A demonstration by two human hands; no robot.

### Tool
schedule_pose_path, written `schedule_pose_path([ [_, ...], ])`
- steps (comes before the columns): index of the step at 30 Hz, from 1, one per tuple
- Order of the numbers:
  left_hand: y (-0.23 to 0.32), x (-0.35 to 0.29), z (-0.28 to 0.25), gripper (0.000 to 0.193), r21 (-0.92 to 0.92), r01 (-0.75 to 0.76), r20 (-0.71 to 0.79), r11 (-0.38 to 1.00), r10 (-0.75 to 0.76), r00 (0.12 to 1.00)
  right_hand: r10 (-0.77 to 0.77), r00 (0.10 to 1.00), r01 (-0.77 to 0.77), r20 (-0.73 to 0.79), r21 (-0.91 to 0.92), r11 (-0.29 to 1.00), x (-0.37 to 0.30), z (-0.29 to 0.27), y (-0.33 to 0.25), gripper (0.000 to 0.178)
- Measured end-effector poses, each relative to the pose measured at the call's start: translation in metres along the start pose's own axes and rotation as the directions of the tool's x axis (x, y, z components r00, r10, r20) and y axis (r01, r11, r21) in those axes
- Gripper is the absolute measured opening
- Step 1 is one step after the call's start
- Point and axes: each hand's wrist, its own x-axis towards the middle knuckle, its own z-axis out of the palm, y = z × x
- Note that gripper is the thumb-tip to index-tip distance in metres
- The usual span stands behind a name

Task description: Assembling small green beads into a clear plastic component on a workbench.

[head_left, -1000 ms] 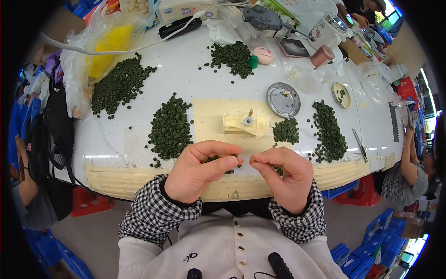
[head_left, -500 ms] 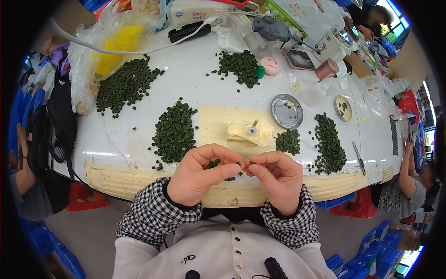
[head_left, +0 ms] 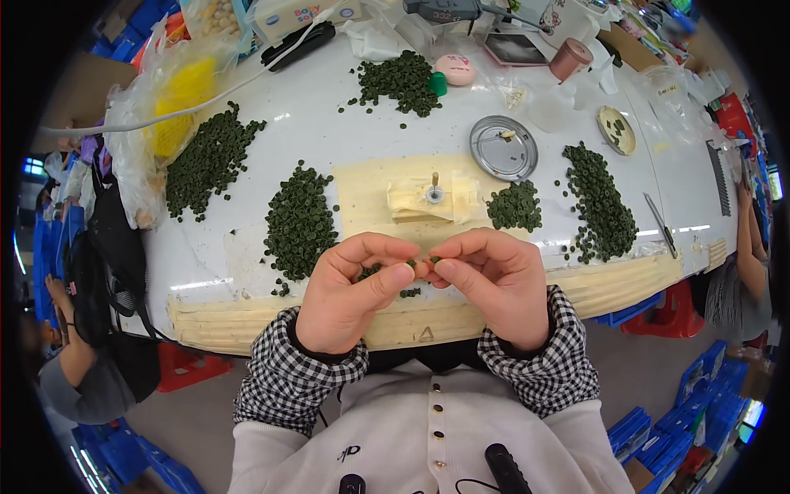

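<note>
My left hand [head_left: 350, 290] is closed in a pinch, a small round dark green piece [head_left: 411, 264] between thumb and forefinger. Facing it, my right hand [head_left: 500, 284] pinches another small green piece [head_left: 435, 259]. The fingertips of both hands almost meet above the table's near edge. Several loose green pieces [head_left: 409, 292] lie below my fingers, partly hidden by the left hand. Just beyond the hands stands a tape-covered block [head_left: 411, 202] with a thin upright peg [head_left: 434, 181]. A heap of green pieces [head_left: 300, 222] lies beyond my left hand, a smaller heap [head_left: 514, 206] beyond my right.
More green heaps lie at the far left [head_left: 212, 160], back [head_left: 401, 82] and right [head_left: 601, 202]. A round metal lid [head_left: 504, 169], a shallow dish [head_left: 609, 136] and a slim tool [head_left: 660, 224] rest on the right side. A white cable [head_left: 189, 111] crosses the left. Other people sit at both sides.
The whole view has shifted, so the table's things appear higher and slightly turned. Both hands keep their pinches, with the fingertips still close together.
</note>
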Motion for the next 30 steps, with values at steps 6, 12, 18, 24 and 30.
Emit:
schedule_pose_path([
  [6,-0.0010,-0.0010,0.0010,0.017,0.049,-0.024,-0.006,0.998,0.025,1.000,-0.029,1.000,0.029,0.005,0.004,1.000,-0.0008,0.0003,0.0031,0.017],
  [12,0.0018,0.0005,0.0038,0.017,0.099,-0.061,-0.019,0.993,0.063,0.998,-0.191,0.979,0.180,-0.074,-0.131,0.975,-0.0008,0.0042,0.0056,0.018],
  [18,-0.0016,-0.0006,-0.0003,0.018,0.105,-0.065,-0.022,0.992,0.067,0.997,-0.135,0.989,0.121,-0.066,-0.177,0.977,-0.0013,0.0031,0.0045,0.016],
  [24,-0.0028,-0.0010,0.0011,0.017,0.193,-0.096,-0.027,0.977,0.103,0.994,-0.113,0.993,0.109,-0.023,-0.121,0.987,-0.0017,0.0028,0.0017,0.016],
  [30,-0.0044,-0.0001,0.0013,0.014,0.280,-0.123,-0.042,0.952,0.140,0.989,-0.211,0.975,0.220,0.063,-0.312,0.924,0.0020,-0.0018,0.0030,0.015],
])
